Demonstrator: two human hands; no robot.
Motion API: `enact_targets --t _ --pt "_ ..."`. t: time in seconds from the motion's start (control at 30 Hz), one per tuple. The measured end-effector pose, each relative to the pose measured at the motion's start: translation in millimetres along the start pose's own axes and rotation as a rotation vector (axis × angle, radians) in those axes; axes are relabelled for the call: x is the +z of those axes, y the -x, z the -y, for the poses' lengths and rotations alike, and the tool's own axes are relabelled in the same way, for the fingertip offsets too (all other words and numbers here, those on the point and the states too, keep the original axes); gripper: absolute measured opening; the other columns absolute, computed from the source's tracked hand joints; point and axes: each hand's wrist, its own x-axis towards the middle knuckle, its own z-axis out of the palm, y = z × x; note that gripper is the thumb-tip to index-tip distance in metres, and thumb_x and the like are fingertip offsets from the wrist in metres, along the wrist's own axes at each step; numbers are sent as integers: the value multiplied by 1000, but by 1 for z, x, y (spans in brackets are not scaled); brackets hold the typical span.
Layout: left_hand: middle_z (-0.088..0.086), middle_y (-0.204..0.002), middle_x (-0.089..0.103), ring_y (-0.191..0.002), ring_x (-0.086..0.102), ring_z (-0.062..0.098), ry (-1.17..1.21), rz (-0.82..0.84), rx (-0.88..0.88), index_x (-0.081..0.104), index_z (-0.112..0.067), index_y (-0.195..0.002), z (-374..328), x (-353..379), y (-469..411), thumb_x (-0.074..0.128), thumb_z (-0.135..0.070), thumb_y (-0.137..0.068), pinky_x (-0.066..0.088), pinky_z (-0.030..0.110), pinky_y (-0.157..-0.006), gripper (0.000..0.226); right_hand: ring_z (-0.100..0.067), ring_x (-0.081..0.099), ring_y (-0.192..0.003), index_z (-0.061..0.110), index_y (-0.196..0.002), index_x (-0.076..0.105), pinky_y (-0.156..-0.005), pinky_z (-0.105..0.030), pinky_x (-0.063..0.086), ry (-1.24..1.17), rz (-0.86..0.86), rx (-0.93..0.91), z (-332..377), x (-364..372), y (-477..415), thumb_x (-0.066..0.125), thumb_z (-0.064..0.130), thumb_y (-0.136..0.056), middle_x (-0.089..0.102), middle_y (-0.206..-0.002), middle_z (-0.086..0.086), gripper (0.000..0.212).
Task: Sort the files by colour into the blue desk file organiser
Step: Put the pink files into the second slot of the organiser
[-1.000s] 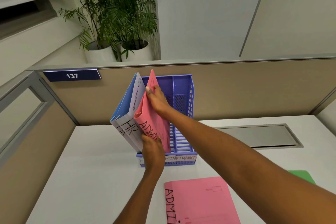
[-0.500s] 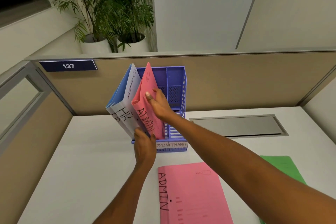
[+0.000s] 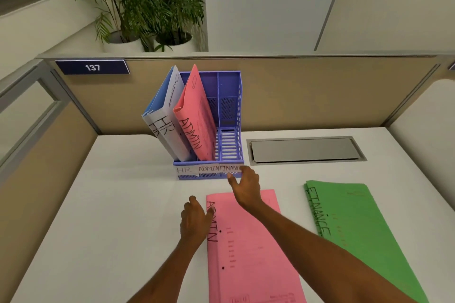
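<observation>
The blue desk file organiser stands at the back of the desk, with front labels HR, ADMIN and FINANCE. Blue and white HR files lean in its left slot. A pink ADMIN file leans in the middle slot; the right slot holds nothing. Another pink ADMIN file lies flat in front, and green FINANCE files lie to its right. My left hand rests at the flat pink file's left edge, fingers apart. My right hand hovers open over that file's top edge, just in front of the organiser.
A tan partition with a plate reading 137 runs behind the white desk. A grey cable hatch is set into the desk right of the organiser. Potted plants stand beyond the partition.
Both hands let go of the pink file standing in the organiser and came back toward me, down to the flat pink file. The view tilted down, showing more of the green files.
</observation>
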Motion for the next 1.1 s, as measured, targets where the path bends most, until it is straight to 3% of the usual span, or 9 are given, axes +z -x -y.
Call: enact_targets --t 0.27,0.73,0.87,1.0,1.1 --pt "19 -120 55 -109 58 38 -74 129 -22 34 -7 -126 32 19 51 61 -44 -85 52 47 -86 61 -33 39 -130 15 -139 39 -101 -48 38 247 106 279 -80 -6 77 54 59 -87 47 -139 -12 70" --pt "14 -116 57 -106 59 35 46 210 -191 36 -7 -113 48 47 90 65 -43 -83 53 49 -87 55 -35 38 -130 9 -136 36 -102 -50 36 284 115 519 -123 -21 125 57 59 -84 44 -137 -14 75" --pt "17 -118 57 -107 58 36 214 224 -328 35 -6 -112 46 52 88 69 -38 -82 51 49 -90 55 -34 39 -128 9 -132 39 -102 -50 38 269 93 554 -134 -28 130 59 55 -84 45 -134 -14 69" --pt "17 -108 55 -95 57 32 522 238 -466 35 1 -115 46 52 82 73 -26 -82 51 42 -80 57 -34 41 -127 7 -130 41 -103 -50 38 258 103 587 -137 -33 127 59 54 -86 46 -133 -14 67" --pt "22 -105 65 -88 66 34 665 293 -497 46 5 -113 47 51 78 75 -20 -80 57 44 -77 50 -33 44 -126 7 -129 44 -103 -49 38 242 125 614 -139 -33 124 59 53 -86 47 -132 -14 65"
